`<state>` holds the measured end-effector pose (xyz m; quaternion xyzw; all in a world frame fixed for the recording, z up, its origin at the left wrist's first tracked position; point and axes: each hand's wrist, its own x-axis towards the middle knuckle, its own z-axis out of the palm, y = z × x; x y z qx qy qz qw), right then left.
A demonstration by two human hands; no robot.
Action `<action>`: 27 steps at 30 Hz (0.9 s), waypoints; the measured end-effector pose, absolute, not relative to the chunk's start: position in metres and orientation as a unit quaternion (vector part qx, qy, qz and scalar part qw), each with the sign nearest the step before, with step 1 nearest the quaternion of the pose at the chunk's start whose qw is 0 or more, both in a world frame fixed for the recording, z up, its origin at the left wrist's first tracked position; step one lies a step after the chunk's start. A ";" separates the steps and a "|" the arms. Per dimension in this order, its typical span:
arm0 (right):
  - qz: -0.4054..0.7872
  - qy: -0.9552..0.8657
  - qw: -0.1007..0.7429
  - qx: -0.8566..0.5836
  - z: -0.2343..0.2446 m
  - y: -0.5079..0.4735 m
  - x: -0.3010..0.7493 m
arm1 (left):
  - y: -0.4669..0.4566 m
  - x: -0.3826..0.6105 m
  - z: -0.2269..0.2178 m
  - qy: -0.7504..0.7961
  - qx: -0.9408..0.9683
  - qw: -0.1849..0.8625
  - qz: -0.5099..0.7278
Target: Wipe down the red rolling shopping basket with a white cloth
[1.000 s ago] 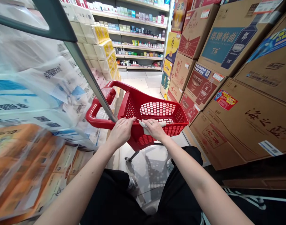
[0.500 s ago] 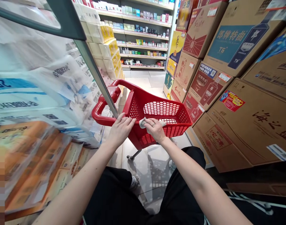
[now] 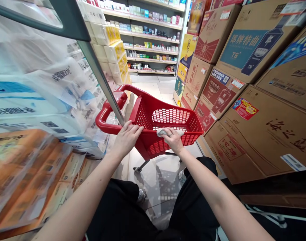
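Observation:
A red plastic shopping cart (image 3: pixel 168 115) with a perforated basket and a looped red handle (image 3: pixel 105 115) stands on the shiny floor in front of me. My left hand (image 3: pixel 126 137) rests on the cart's near rim by the handle, fingers flat and stretched out. My right hand (image 3: pixel 173 139) presses a small pale cloth (image 3: pixel 164 132) against the near rim, fingers closed over it. The basket looks empty inside. My black trousers fill the bottom of the view.
Wrapped paper-goods packs (image 3: pixel 42 110) and a grey shelf post (image 3: pixel 100 78) crowd the left. Stacked cardboard cartons (image 3: pixel 255 100) wall the right side. Shelves of small goods (image 3: pixel 153 43) stand at the aisle's far end, with tiled floor (image 3: pixel 159 87) beyond the cart.
My right hand has slid the cloth to the right along the near rim. My left hand has stayed on the rim near the handle.

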<state>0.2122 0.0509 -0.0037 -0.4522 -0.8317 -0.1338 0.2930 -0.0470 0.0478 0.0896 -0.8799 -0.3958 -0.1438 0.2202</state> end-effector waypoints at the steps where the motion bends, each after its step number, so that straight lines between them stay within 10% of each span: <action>1: -0.135 -0.829 0.289 -0.459 -0.006 0.050 0.222 | 0.048 -0.046 0.089 -0.397 -0.879 0.219 -0.146; 27: -0.199 -0.698 0.219 -0.652 -0.039 0.038 0.366 | 0.052 -0.023 0.080 -0.395 -0.860 0.242 -0.213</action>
